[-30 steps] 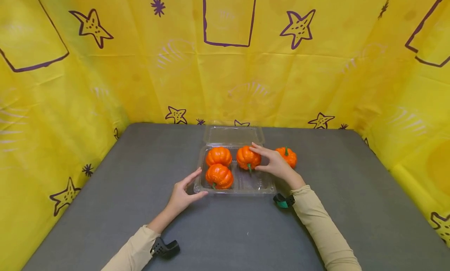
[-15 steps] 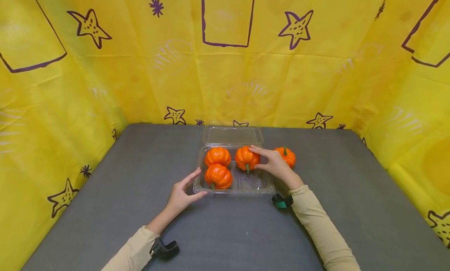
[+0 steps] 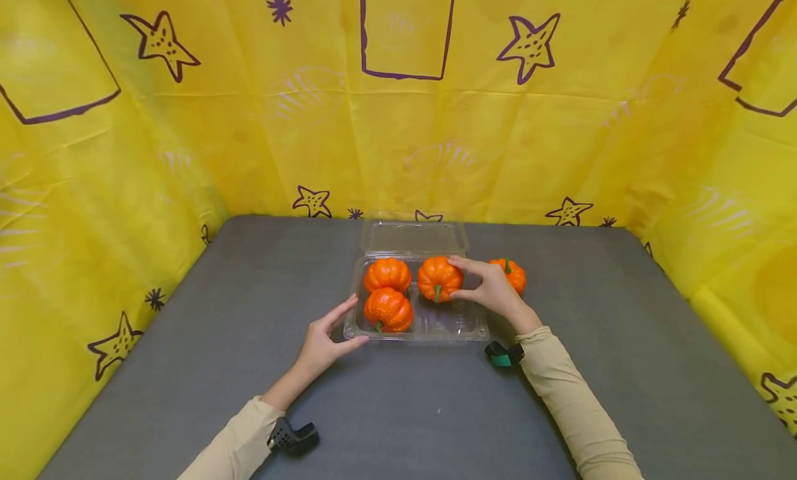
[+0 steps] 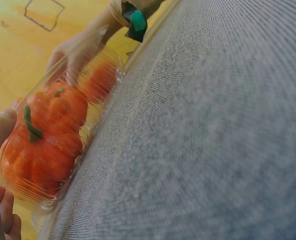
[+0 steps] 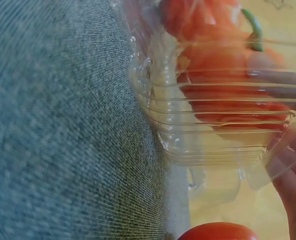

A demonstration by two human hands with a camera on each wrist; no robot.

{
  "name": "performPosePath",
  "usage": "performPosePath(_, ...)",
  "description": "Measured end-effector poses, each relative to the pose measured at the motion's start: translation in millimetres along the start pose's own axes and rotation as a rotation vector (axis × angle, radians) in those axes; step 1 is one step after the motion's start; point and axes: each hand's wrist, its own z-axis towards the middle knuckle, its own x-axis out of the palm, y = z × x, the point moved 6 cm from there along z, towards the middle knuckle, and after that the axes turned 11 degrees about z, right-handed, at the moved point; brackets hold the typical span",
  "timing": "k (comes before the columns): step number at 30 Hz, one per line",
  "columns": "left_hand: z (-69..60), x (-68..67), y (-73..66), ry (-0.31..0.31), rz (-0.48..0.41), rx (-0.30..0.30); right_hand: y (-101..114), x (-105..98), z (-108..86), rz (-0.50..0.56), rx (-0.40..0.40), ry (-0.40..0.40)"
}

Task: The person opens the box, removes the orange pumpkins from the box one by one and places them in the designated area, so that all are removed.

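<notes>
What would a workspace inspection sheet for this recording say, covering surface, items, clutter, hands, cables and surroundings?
Surface: grey table, cloth-like texture.
Items: clear container, lid open at the back; inside, two left-hand pumpkins and a back-right pumpkin; outside pumpkin on the table, right of the container.
Clutter: tiny pale speck in front; cannot tell what.
Left hand: thumb and fingers spread at the container's front-left corner.
Right hand: thumb and fingers spread at the back-right pumpkin's right side.
Cables: nothing seen.
Surroundings: yellow backdrop with starfish drawings.
</notes>
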Motion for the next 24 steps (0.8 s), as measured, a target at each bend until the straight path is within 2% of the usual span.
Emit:
performPosePath(2,0.3,-0.2,-0.3,0.001,0.001,-0.001,0,-1,-0.1,0.018,0.010,-0.016)
performPosePath(6,0.5,-0.1,-0.4,0.002,0.002,-0.001,-4,-3,-1.5,0.079,0.103,-0.051)
performPosePath(13,0.2,0.2,0.9,0.003,0.000,0.004,12,-8,0.2,0.384,0.241,-0.123)
performPosePath(15,0.1,0.2,1.1,0.000,0.002,0.006,14,-10,1.2,0.440,0.270,-0.136)
performPosePath(19,-0.2,0.4,1.2,0.003,0.003,0.001,6,-9,-0.6,0.540,0.311,-0.142)
performPosePath(24,0.3,0.7,0.9,0.015,0.003,-0.001,-12,-8,-5.6,0.630,0.317,-0.153)
